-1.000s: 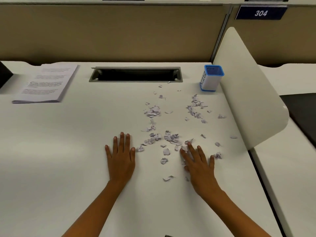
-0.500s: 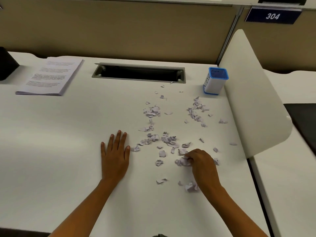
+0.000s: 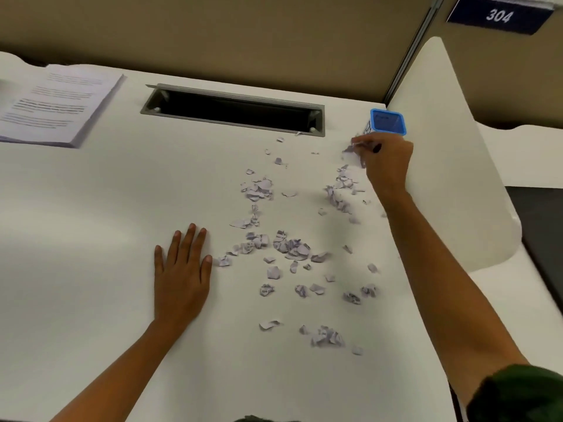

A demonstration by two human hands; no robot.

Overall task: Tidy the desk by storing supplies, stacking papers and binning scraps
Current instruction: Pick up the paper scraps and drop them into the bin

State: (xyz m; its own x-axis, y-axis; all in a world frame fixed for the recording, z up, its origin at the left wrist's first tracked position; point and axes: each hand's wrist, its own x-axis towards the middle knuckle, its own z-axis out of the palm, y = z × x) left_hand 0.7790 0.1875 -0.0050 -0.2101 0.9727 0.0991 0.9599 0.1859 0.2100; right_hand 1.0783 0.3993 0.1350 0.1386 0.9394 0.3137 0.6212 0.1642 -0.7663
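My right hand [image 3: 385,159] has left the near edge of the litter, where it was gathering half a second ago, and now sits far out at 2 o'clock in my view. It is just below the blue-rimmed cup [image 3: 388,121] and beside the white divider [image 3: 451,166]. Its fingers are curled around a small bunch of scraps [image 3: 355,149], held close to the cup's side and not yet over the opening. My left hand [image 3: 182,275] has barely shifted. It lies flat at 8 o'clock with the fingers straight, holding nothing, its thumb side just short of the nearest scrap.

I take this as the first handful on its way to the cup, which I assume serves as the bin. Most of the torn paper is still spread over the desk [image 3: 91,239] from 12 to 5 o'clock, so binning has only begun. The stack of papers [image 3: 58,108] at 10 o'clock already looks squared.

The dark blue sign [image 3: 498,16] at 1 o'clock reads "304". The stack's print is too blurred to read, and the scraps carry only broken word fragments. I cannot make out the marking on the cup's side.
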